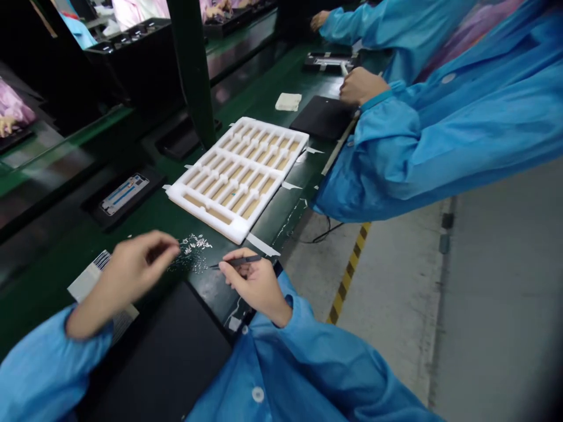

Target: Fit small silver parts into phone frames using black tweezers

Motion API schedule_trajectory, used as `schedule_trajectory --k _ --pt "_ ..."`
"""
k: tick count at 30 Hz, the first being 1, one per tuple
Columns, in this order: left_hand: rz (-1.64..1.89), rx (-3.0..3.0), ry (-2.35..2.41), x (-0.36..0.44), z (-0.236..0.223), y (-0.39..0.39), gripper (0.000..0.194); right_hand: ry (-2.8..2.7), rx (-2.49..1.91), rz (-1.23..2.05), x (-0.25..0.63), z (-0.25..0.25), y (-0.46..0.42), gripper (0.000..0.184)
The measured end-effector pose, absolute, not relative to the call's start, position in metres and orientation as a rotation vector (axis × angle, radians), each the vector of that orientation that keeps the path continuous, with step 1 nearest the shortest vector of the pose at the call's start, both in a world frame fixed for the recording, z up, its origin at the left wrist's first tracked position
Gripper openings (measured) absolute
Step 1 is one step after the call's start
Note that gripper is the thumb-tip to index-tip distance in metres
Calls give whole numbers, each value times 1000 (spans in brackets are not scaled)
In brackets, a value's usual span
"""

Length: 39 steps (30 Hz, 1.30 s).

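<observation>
Green bench top [259, 88], head view: right hand [253, 287] grips dark tweezers [241, 262], tips just beside scattered silvery parts [191, 252]. Left hand [132, 275] is narrowly pinched at the parts' edge; whether it holds anything cannot be told. White foam tray [237, 176] lies ahead of both hands.

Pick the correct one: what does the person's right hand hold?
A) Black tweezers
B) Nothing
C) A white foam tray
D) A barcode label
A. The right hand pinches black tweezers between thumb and fingers, their tip directed toward the scattered small silver pieces.
</observation>
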<state>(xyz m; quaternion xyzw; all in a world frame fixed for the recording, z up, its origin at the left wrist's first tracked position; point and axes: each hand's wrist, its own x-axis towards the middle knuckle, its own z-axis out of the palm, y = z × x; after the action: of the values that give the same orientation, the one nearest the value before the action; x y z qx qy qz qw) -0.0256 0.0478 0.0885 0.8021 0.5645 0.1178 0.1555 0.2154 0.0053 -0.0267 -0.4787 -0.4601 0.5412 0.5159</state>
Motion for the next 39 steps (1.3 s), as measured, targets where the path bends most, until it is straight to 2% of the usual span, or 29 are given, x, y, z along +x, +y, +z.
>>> schedule_trajectory --k 3,8,13,17,22,27,35,39 --pt "269 2263 1357 -14 69 -19 24 -1219 -1155 1278 220 -25 8 22" --pt "327 2261 1333 -12 36 -74 15 -1426 -1085 1166 212 -21 6 14" --pt "551 2262 1333 -10 20 -78 13 -1506 -1090 1000 198 -23 0 11" --pt "547 2256 1316 -10 19 -80 13 -1562 -1082 970 198 -24 -1 11" --pt "527 2287 1332 -11 17 -82 16 -1619 -1050 1158 212 -29 5 11" --pt "497 2305 1337 -11 16 -83 20 -1597 -1030 1395 229 -30 11 18" --pt "547 2337 1293 -9 18 -81 16 -1667 -1056 1250 232 -28 2 13" --pt "536 2344 1295 -10 17 -81 14 -1556 -1077 1276 229 -30 3 17"
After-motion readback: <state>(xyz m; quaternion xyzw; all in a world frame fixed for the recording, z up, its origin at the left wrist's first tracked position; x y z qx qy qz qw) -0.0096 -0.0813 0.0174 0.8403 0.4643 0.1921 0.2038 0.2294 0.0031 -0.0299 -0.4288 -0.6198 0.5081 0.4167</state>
